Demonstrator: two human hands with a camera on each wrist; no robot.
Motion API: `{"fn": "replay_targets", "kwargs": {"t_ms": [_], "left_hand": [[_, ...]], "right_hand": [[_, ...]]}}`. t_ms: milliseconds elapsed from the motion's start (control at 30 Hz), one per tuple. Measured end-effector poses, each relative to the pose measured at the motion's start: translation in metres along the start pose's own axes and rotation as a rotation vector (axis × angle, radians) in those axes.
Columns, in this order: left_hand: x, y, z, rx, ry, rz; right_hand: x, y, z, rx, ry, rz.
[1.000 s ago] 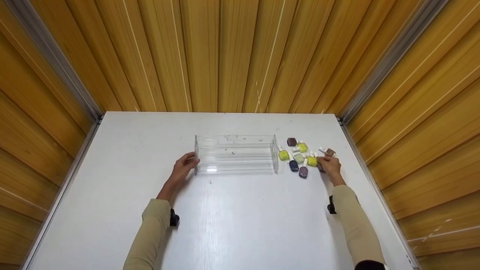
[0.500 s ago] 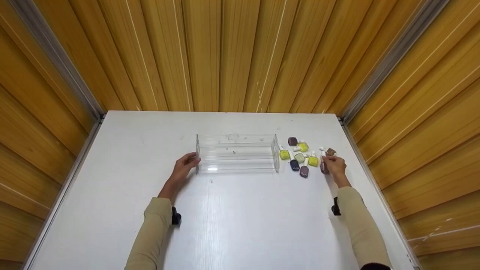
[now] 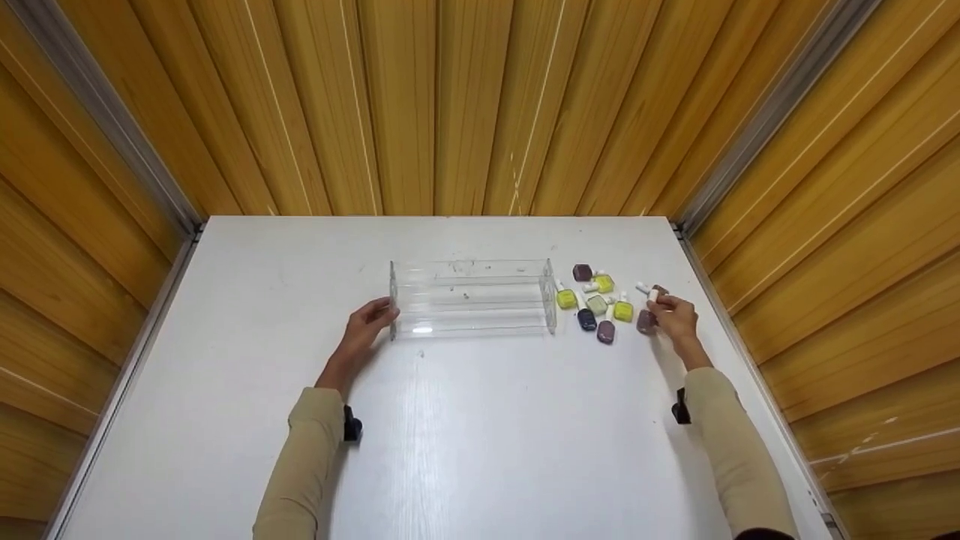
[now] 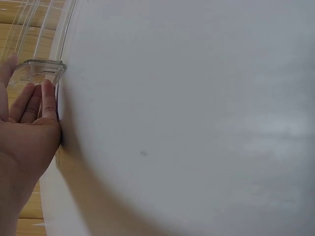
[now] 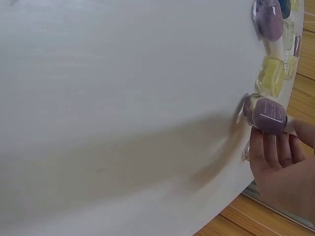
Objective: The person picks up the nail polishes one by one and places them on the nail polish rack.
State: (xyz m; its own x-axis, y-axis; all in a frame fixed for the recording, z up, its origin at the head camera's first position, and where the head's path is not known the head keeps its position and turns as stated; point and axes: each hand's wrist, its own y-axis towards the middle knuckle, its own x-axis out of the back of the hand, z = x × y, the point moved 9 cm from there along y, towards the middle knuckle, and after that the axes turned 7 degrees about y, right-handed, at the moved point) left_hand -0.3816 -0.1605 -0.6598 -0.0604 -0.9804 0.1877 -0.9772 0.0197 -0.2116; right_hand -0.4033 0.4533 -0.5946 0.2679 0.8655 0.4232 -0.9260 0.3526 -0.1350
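Note:
A clear acrylic rack [image 3: 472,306] with several long tiers lies across the table. At its left end panel, my left hand [image 3: 367,322] holds on, fingertips against the outside and thumb reaching past the panel's edge in the left wrist view. To the far right, my right hand [image 3: 677,319] pinches the white cap of a mauve nail polish bottle [image 5: 268,115]. The bottle's glass body points away from the palm, close over the table. Partly behind that hand lies a brown nail polish bottle [image 3: 660,290]. Yellow nail polish bottles [image 3: 622,311] lie just left of it.
Between the rack and my right hand lies a loose cluster of nail polish bottles, among them a dark blue bottle [image 3: 586,320], a second mauve bottle [image 3: 606,332] and a dark maroon bottle [image 3: 582,272]. Yellow corrugated walls [image 3: 450,112] enclose the white table [image 3: 480,427] at back and sides.
My right hand has moved slightly right with the mauve bottle, away from the yellow bottle beside it. The left hand stays at the rack's end panel.

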Motion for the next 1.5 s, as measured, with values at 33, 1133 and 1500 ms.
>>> {"fn": "replay_targets", "kwargs": {"t_ms": [33, 1133, 1500], "left_hand": [[0.000, 0.000, -0.001, 0.000, -0.001, 0.001], [-0.001, 0.003, -0.005, -0.060, -0.029, -0.014], [0.000, 0.001, -0.004, -0.040, 0.011, -0.022]], "right_hand": [[0.000, -0.001, 0.005, 0.016, 0.010, 0.002], [-0.116, -0.024, 0.153, 0.334, 0.038, 0.188], [-0.153, -0.046, 0.183, 0.397, 0.048, 0.342]]}}
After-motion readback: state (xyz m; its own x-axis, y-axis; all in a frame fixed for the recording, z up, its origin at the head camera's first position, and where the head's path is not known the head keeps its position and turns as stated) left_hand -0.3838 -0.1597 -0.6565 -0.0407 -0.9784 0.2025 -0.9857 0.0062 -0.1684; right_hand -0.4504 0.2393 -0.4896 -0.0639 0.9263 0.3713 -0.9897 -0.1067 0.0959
